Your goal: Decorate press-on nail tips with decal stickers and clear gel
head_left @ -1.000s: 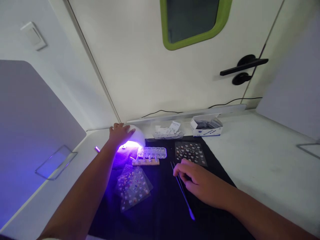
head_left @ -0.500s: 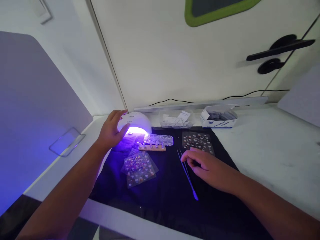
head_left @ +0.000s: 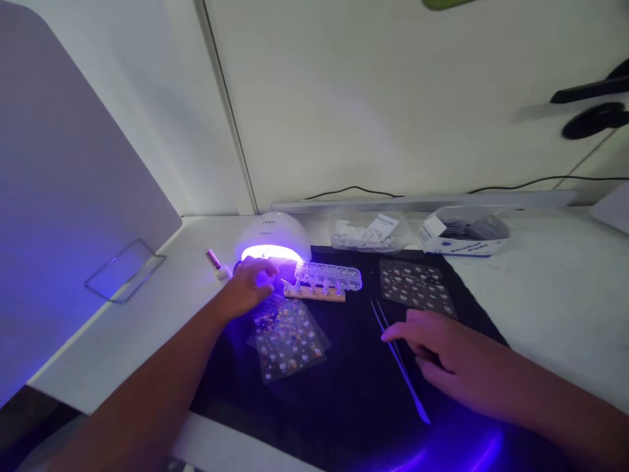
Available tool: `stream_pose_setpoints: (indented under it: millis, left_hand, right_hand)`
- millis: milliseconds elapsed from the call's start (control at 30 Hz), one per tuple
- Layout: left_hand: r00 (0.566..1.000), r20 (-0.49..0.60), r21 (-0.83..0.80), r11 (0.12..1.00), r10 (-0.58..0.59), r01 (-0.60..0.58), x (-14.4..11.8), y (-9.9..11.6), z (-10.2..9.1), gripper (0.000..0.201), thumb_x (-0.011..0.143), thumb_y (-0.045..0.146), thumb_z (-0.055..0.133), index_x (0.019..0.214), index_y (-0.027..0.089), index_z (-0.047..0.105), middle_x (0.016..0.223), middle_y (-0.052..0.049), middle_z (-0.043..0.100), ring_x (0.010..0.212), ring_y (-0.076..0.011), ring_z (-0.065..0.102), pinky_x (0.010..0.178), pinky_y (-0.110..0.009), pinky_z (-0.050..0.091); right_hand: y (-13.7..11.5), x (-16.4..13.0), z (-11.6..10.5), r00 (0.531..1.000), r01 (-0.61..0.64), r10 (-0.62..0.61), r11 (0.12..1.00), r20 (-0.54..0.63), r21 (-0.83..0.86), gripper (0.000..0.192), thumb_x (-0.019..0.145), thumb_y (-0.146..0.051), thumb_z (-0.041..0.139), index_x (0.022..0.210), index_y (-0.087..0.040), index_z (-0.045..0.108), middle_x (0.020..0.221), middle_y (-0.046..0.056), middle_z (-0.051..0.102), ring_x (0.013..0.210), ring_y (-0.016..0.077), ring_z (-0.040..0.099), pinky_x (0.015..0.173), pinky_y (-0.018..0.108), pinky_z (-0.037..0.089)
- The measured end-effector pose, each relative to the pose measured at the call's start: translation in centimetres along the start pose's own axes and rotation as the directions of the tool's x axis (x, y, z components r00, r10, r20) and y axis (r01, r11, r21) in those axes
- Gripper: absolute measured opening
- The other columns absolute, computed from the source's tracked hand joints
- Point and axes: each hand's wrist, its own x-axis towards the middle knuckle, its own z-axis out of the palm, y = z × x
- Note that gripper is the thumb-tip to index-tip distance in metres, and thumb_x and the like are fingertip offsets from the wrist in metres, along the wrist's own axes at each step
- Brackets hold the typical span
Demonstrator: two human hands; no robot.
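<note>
A white domed nail lamp (head_left: 275,229) glows violet at the back left. Just in front of its opening is my left hand (head_left: 248,286), its thumb and curved fingers apart and nothing visible between them. To its right, a row of nail tips (head_left: 312,286) stands on a wooden strip (head_left: 319,295), before a clear compartment case (head_left: 339,275). Nearer me lie overlapping sticker sheets (head_left: 289,344). My right hand (head_left: 437,344) hovers by the metal tweezers (head_left: 405,373), loosely curled, with the index fingertip over them; contact is unclear. The tweezers rest on the black cloth (head_left: 354,393).
Behind the cloth are a clear tub of white packets (head_left: 371,235) and an alcohol pads box (head_left: 462,236). Another sticker sheet (head_left: 417,286) lies beyond my right hand. A polish bottle (head_left: 217,263) stands left of the lamp. A black cable (head_left: 358,189) runs along the wall.
My left hand has come off the top of the lamp and moved down in front of it, uncovering the polish bottle. My right hand stays beside the tweezers. The view has shifted.
</note>
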Motion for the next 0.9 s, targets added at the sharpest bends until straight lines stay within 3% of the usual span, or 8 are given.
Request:
stream_pose_setpoints:
  millis: [167, 467, 733, 900]
  left_hand:
    - [0.989, 0.141, 0.061, 0.997, -0.046, 0.038, -0.1, 1.3, 0.8, 0.028, 0.094, 0.036, 0.067, 0.114, 0.016, 0.066, 0.122, -0.009, 0.066, 0.117, -0.0272, 0.062, 0.103, -0.053, 0.049]
    - [0.973, 0.226, 0.045, 0.998, -0.049, 0.04, 0.7, 1.7, 1.3, 0.026, 0.092, 0.038, 0.069, 0.106, 0.017, 0.069, 0.112, -0.007, 0.069, 0.109, -0.0248, 0.063, 0.099, -0.048, 0.05]
    - [0.969, 0.244, -0.02, 0.999, 0.037, -0.033, 0.8, 0.8, 1.2, 0.023, 0.095, 0.036, 0.066, 0.104, 0.014, 0.068, 0.109, -0.007, 0.069, 0.103, -0.0226, 0.066, 0.093, -0.045, 0.055]
    - [0.975, 0.185, -0.119, 0.988, 0.124, -0.103, 0.4, 0.8, 0.5, 0.018, 0.091, 0.032, 0.071, 0.092, 0.014, 0.068, 0.101, -0.005, 0.068, 0.098, -0.0214, 0.065, 0.09, -0.043, 0.054]
  right_hand:
    - [1.8, -0.3, 1.1, 0.995, 0.101, -0.102, 0.994, -0.022, -0.046, 0.048, 0.07, -0.009, 0.058, 0.109, -0.031, 0.076, 0.093, 0.009, 0.069, 0.089, 0.0285, 0.065, 0.081, 0.044, 0.051]
    - [1.2, 0.3, 0.9, 0.974, 0.224, -0.22, 0.968, 0.053, -0.11, 0.031, 0.088, -0.015, 0.053, 0.097, -0.031, 0.077, 0.075, 0.007, 0.069, 0.079, 0.0262, 0.058, 0.075, 0.043, 0.043]
    - [0.2, 0.5, 0.3, 0.959, 0.282, -0.276, 0.941, 0.058, -0.185, 0.033, 0.095, -0.016, 0.046, 0.087, -0.024, 0.077, 0.074, 0.008, 0.068, 0.077, 0.0239, 0.054, 0.072, 0.039, 0.039]
    - [-0.5, 0.4, 0.0, 0.959, 0.284, -0.281, 0.934, 0.045, -0.219, 0.033, 0.096, -0.014, 0.045, 0.085, -0.022, 0.075, 0.075, 0.007, 0.068, 0.077, 0.0231, 0.052, 0.073, 0.038, 0.037]
